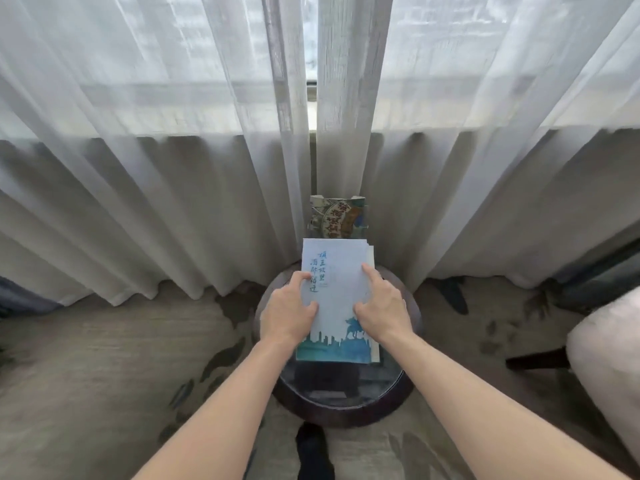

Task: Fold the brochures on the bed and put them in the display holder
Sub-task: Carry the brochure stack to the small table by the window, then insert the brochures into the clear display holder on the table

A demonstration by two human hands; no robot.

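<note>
We press the blue brochure (337, 299) flat at the surface (398, 389) centre: left hand (289, 313) and right hand (382, 308), fingers straight, gripping nothing. Display holder (337, 216) at far edge.

Soft daylight comes through the sheer curtains (173, 81), way past both hands, so the upper half is bright and a bit washed out. Below the sill line the curtain goes grey and dim. The pale brochure (337, 289) under the hands catches the light evenly, no glare on it. The glass top of the round table (343, 386) just nearer than the hands is dark and shows faint reflections. Shadows are weak and diffuse. Wide-angle lens bends the curtain folds outward at the sides, and the whole frame is slightly soft, blurrier toward the edges
</note>
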